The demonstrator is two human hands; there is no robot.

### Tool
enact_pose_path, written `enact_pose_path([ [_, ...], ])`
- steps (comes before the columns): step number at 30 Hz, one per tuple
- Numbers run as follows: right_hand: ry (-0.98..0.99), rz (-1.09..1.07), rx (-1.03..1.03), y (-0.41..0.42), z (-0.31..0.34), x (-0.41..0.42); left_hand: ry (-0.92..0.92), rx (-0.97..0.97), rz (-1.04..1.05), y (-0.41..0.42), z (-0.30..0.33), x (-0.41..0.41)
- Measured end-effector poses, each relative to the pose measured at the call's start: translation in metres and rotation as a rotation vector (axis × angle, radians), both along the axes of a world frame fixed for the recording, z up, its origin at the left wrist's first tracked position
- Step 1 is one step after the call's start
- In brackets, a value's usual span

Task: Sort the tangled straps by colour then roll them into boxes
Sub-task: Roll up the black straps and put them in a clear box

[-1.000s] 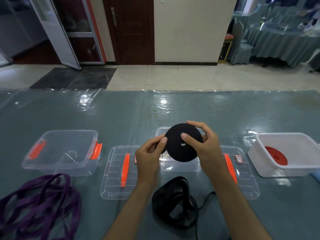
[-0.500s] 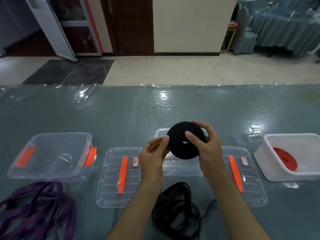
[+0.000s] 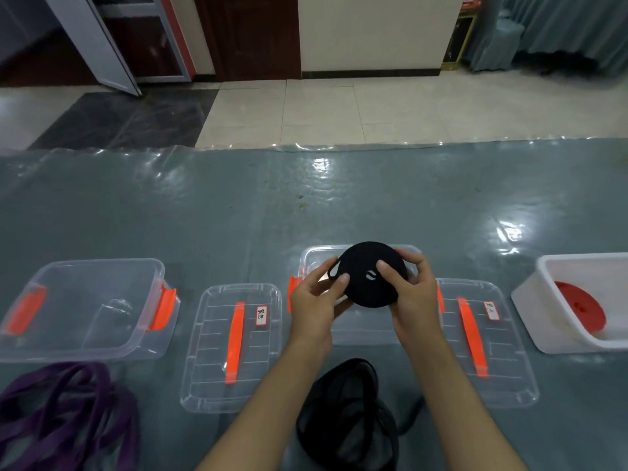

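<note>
Black roll [image 3: 368, 275]: coiled strap, held above the clear box [image 3: 356, 331]. Left hand [image 3: 314, 300] and right hand [image 3: 413, 294] both pinch its rim and face. Likely light, soft, prone to uncoiling; grip across the flat faces, tail trapped.

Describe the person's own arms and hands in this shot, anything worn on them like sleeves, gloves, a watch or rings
Both forearms are bare from the bottom edge of the picture up to the wrists; no sleeve shows. The left hand and the right hand wear no gloves. No watch, bracelet or ring shows on the visible parts. The fingernails look short and plain, without visible polish. No markings show on either arm.
</note>
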State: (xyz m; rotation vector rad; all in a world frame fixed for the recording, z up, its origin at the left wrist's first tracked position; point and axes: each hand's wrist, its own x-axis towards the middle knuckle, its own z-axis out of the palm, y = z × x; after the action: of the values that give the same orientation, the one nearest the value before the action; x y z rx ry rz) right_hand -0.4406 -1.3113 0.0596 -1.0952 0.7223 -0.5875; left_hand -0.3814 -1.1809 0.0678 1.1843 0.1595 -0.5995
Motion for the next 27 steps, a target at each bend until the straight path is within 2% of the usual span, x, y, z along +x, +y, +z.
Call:
enact_pose_path([
  [7,0.485,0.195,-0.271,-0.046,-0.034,0.006,0.006,0.259,0.035,-0.029,-0.054,0.033],
  [12,0.744,0.419,-0.315,-0.057,-0.056,0.014,-0.036,0.512,-0.068,-0.049,-0.100,0.055],
  [21,0.931,0.609,-0.220,-0.071,-0.089,0.032,-0.044,0.805,-0.157,-0.075,-0.145,0.075],
  [27,1.027,0.685,-0.166,-0.074,-0.107,0.047,-0.069,0.907,-0.221,-0.079,-0.159,0.076],
])
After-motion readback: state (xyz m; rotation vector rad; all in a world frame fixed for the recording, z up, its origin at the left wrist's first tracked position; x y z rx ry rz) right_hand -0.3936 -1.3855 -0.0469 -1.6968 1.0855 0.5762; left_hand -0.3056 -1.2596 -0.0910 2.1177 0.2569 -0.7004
